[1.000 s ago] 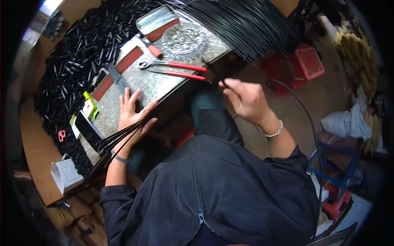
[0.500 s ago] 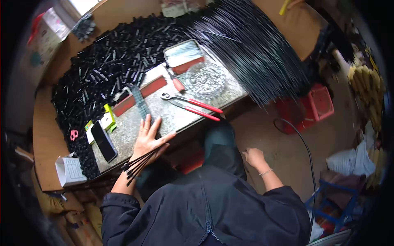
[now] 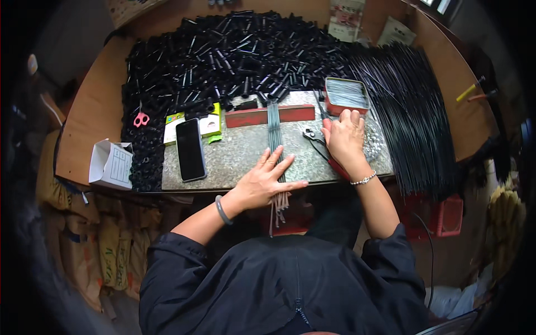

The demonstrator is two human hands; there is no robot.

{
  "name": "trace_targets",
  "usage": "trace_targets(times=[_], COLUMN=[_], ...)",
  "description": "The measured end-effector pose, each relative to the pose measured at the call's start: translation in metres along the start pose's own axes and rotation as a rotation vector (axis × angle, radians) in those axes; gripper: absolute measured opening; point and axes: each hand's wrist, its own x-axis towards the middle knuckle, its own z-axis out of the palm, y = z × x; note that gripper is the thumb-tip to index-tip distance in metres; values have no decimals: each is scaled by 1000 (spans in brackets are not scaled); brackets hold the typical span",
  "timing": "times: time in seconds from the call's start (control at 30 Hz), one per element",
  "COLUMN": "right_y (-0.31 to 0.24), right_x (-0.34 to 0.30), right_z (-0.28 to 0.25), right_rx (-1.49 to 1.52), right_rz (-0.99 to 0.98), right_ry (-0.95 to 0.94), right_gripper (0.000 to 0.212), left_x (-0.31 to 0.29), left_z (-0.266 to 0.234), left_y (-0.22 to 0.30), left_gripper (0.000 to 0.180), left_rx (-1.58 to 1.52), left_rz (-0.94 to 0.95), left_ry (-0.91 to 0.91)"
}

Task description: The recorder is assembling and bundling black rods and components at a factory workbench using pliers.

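My left hand (image 3: 267, 181) lies with its fingers spread over a bundle of thin grey-green rods (image 3: 274, 125) at the tabletop's front edge. The rods cross a red metal bar (image 3: 245, 118), and their near ends stick out past the edge below my palm. My right hand (image 3: 346, 139) is closed, fingertips together, at the near side of a red tin (image 3: 347, 95) of thin metal pins. Whatever it pinches, if anything, is hidden. Under this hand lie red-handled pliers (image 3: 318, 146), partly covered. A clear round dish (image 3: 377, 146) of small shiny pieces shows beside my wrist.
Black tubular parts (image 3: 223, 56) heap along the back and left. Long dark rods (image 3: 416, 123) lie at the right. A phone (image 3: 190, 151), a yellow-green box (image 3: 211, 121), pink-handled scissors (image 3: 141, 118) and a white carton (image 3: 111, 163) sit at left. Red crates (image 3: 449, 215) stand below.
The view has turned and levelled. My right hand has come up from beside my leg to the tin. My left hand stays by the rods, which now lie straight out under it.
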Motion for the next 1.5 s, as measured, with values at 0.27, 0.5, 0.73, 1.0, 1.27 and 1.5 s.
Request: trace_targets(times=[0.27,0.5,0.73,1.0,1.27,1.5], right_y=[-12,-7,-34,-46,-46,-48], right_x=[20,46,60,68,75,76], right_z=[-14,-69,-51,-40,-46,-45], right_rx=[-72,1001,1174,1034,871,804], right_rz=[33,103,-156,-153,-113,-178], right_ry=[235,356,258,299,433,425], right_gripper=[27,17,21,23,25,26], left_x=[-11,-11,-7,-10,-9,-8], left_z=[2,7,4,2,0,1], left_y=[-6,-10,-12,-9,-11,-11], left_gripper=[55,54,52,54,53,50], left_rx=[-14,-63,-70,-96,-100,-125], left_rz=[-18,-32,-30,-30,11,11], left_ry=[14,43,34,23,23,35])
